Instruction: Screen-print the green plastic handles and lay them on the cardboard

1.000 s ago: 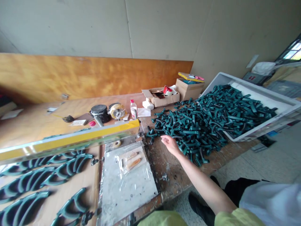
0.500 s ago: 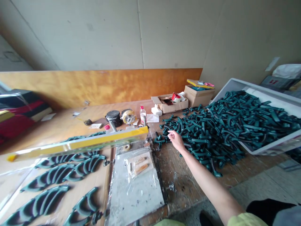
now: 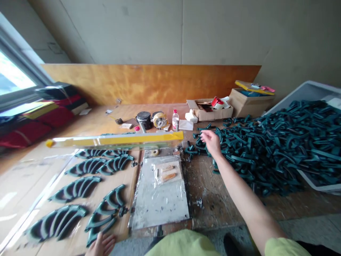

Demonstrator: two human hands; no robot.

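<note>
My right hand is over the left edge of a big heap of dark green curved parts. Its fingers are bent together; whether a part is between them is too small to tell. At the bottom edge, my left hand has its fingers apart, palm partly up, beside the lowest piece of a row of green curved parts on cardboard. More such parts lie in fanned rows to the left. Between the two hands lies a grey board with a plastic bag of brown pieces on it.
A long yellow strip crosses behind the rows. Further back stand a black tub, a tape roll, a red-capped bottle and cardboard boxes. A grey bin spills parts at the right; dark and red stacks sit left.
The view has turned left and down. My left hand has come into view at the bottom. My right hand remains by the left edge of the heap.
</note>
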